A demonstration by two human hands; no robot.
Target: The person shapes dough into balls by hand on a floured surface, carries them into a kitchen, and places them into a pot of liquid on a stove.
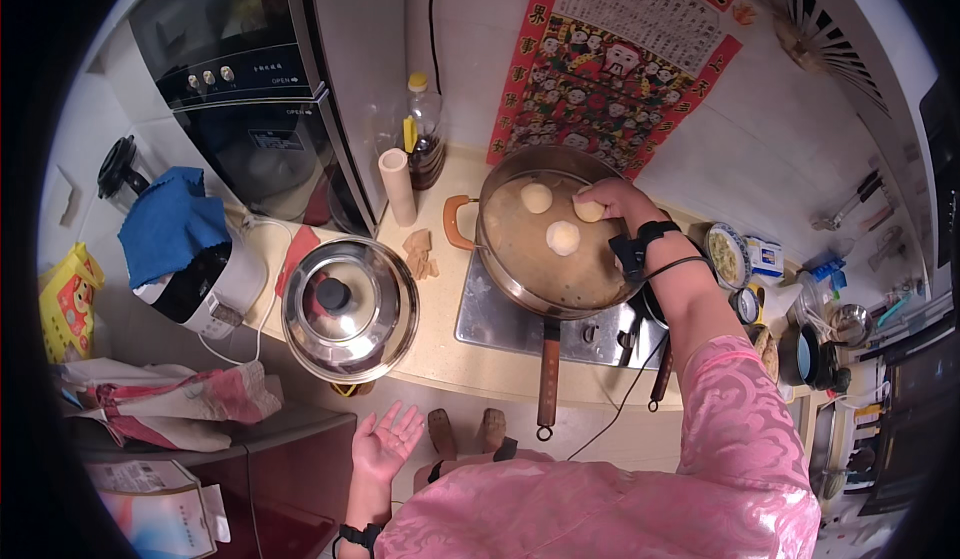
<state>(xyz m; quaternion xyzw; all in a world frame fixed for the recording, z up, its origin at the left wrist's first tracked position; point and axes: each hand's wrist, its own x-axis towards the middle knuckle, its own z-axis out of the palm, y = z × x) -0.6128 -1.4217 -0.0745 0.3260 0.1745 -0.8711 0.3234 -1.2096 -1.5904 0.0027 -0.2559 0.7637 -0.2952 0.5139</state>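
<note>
A wide steel steamer pot [517, 304] stands on the gas stove [491, 296], its floor covered by a tan lining. Two pale round dough pieces, an upper-left one [536, 197] and a middle one [562, 238], lie apart on the lining. My right hand [611, 197] reaches over the pot's rim with its fingers around a third dough piece [589, 208], at or just above the lining. Palm up and fingers spread, my left hand [386, 439] holds nothing in front of the counter edge, below the large steel lid [322, 356].
A wooden side handle [456, 223] and a long wooden handle [548, 394] stick out from the pot area. Left of it are a rolled tube [399, 184], an oil bottle [426, 139] and crumpled brown paper [420, 251]. A bowl of food [726, 253] and jars crowd the right side.
</note>
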